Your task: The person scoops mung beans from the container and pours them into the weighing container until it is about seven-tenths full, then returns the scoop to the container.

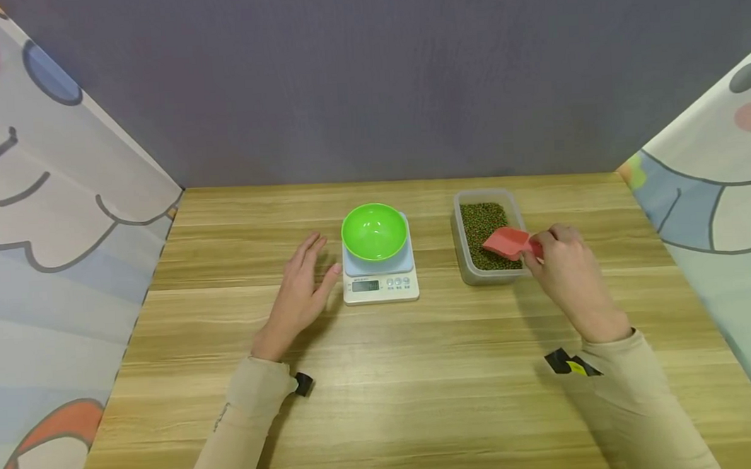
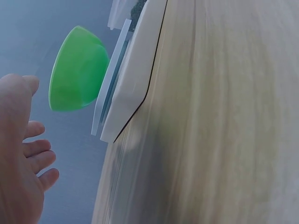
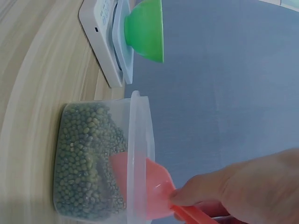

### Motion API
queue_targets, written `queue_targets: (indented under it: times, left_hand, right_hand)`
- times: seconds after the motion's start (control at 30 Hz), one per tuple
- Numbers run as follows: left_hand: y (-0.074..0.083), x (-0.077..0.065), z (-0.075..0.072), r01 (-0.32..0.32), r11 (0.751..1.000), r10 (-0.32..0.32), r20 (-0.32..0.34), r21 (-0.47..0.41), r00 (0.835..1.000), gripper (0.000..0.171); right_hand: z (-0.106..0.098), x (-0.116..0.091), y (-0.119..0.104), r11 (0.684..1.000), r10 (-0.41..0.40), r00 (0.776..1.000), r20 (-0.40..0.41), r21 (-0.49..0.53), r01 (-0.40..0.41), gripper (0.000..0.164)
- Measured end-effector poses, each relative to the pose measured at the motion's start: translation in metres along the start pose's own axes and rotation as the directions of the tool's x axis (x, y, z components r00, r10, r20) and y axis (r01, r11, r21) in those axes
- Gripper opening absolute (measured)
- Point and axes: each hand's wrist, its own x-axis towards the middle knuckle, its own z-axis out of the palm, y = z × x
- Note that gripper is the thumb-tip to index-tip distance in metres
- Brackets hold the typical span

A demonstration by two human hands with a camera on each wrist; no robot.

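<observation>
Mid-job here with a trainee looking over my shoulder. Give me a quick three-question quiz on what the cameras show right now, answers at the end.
1. True or false: the green bowl rests on the scale.

2. Who holds the red scoop?
A) The left hand
B) The right hand
C) Both hands

3. Put these in order from the person's left to right: clear container, left hand, scale.

Key:
1. True
2. B, the right hand
3. Left hand, scale, clear container
</observation>
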Motion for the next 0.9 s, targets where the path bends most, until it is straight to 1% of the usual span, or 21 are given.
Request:
queue_targets:
  times: [0.23,0.37,0.47,0.6,0.7,0.9]
  left_hand:
    - [0.0,-0.001,0.0,0.0,1.0,0.0,0.01,-0.016,1.0,0.061]
    - [-0.001,-0.001,0.0,-0.008,1.0,0.008,-0.005,-0.015,1.0,0.061]
    - [-0.002,-0.001,0.001,-0.02,1.0,0.02,-0.021,-0.014,1.0,0.059]
    - [-0.003,-0.002,0.003,-0.035,0.999,0.034,-0.026,-0.011,0.999,0.056]
    - [-0.003,-0.002,0.004,-0.039,0.999,0.038,-0.023,-0.011,0.999,0.055]
    - [-0.002,0.0,0.004,-0.033,0.999,0.033,-0.016,-0.007,0.999,0.055]
  right_hand:
    - [0.003,-0.001,-0.002,1.0,0.002,0.999,0.053,-0.01,-0.002,0.016]
    - [0.01,0.001,-0.002,1.0,0.009,0.999,0.052,0.0,-0.009,0.016]
    - [0.015,0.003,-0.001,1.0,0.002,0.999,0.041,0.01,-0.002,0.017]
    - [0.019,0.005,-0.001,1.0,-0.008,1.0,0.024,0.015,0.008,0.017]
    - [0.021,0.006,-0.002,1.0,0.001,1.0,0.023,0.022,-0.001,0.018]
    - [0.027,0.008,-0.001,0.999,0.038,0.998,0.049,0.025,-0.04,0.02]
